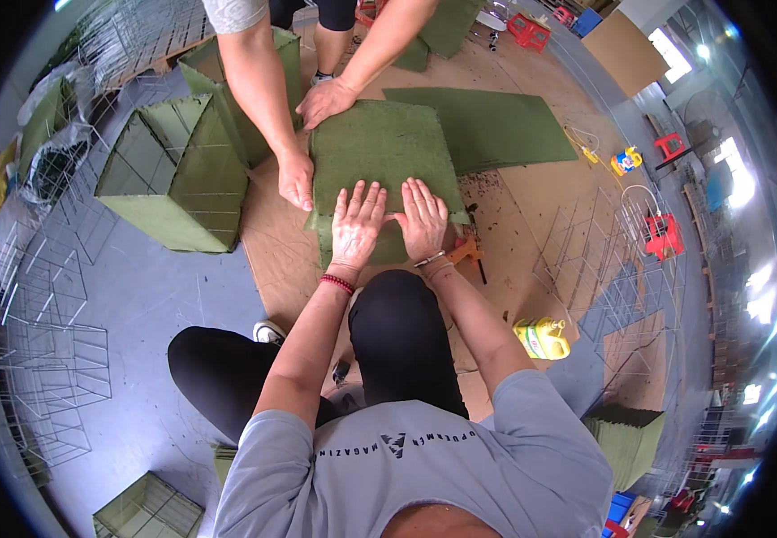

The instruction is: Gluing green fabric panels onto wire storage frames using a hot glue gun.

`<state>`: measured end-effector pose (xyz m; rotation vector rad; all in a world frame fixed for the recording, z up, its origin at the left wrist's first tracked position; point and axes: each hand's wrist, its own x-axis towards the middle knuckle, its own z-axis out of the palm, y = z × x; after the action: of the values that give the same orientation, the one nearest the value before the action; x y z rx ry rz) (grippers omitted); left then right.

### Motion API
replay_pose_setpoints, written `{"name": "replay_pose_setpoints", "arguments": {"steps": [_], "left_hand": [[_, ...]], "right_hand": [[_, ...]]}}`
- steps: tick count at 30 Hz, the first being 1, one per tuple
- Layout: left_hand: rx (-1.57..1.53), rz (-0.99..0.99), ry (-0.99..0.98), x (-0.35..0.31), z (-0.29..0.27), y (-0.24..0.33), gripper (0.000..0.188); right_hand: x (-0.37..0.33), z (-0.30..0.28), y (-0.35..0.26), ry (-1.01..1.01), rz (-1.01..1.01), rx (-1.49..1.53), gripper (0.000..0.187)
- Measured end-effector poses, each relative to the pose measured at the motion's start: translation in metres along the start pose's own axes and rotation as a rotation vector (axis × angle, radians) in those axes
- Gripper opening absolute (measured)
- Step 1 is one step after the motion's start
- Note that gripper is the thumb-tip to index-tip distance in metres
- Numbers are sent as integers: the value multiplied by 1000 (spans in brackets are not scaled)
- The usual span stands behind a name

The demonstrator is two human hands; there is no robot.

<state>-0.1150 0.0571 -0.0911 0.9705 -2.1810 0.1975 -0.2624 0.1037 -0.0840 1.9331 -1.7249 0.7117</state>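
Both of the wearer's hands lay flat, fingers spread and gripping nothing, on the near part of a green felt-covered block [379,161] that rested on a brown board [514,215] on the floor. The left hand [357,224] pressed on the block's near-left portion. The right hand [423,220] lay just beside it, thumb tips nearly touching. A red band sat on the left wrist and a thin bracelet on the right.

The block lay directly ahead of the wearer, past the bent knee, with its top face roughly square and no clear long axis. It extended away from the hands toward a co-worker. Neither hand was markedly nearer; both sat at the near edge.

The co-worker's hands were on the same block from the opposite side: one hand [295,179] at its left edge, the other [326,100] at its far-left corner, both flat.

A flat green felt sheet [487,125] lay beyond on the right, touching or slightly under the block. A wire cage partly clad in green felt [178,175] stood to the left. A yellow bottle [543,338] lay on the floor near the wearer's right elbow.
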Motion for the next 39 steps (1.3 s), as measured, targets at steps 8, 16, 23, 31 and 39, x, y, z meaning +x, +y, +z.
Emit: {"name": "replay_pose_setpoints", "arguments": {"steps": [8, 16, 23, 31, 39], "left_hand": [[28, -5, 10, 3, -3, 3, 44], [48, -3, -6, 4, -1, 4, 45], [26, -15, 6, 1, -1, 3, 46], [18, -17, -8, 1, -2, 4, 46], [5, -17, 7, 3, -3, 6, 44]], "right_hand": [[-2, -17, 7, -49, 24, 131, 54], [5, -14, 38, -104, -112, 42, 58], [3, -8, 32, -14, -90, 34, 62], [-2, -8, 25, 35, -30, -2, 64], [-10, -2, 21, 8, 41, -39, 65]]}}
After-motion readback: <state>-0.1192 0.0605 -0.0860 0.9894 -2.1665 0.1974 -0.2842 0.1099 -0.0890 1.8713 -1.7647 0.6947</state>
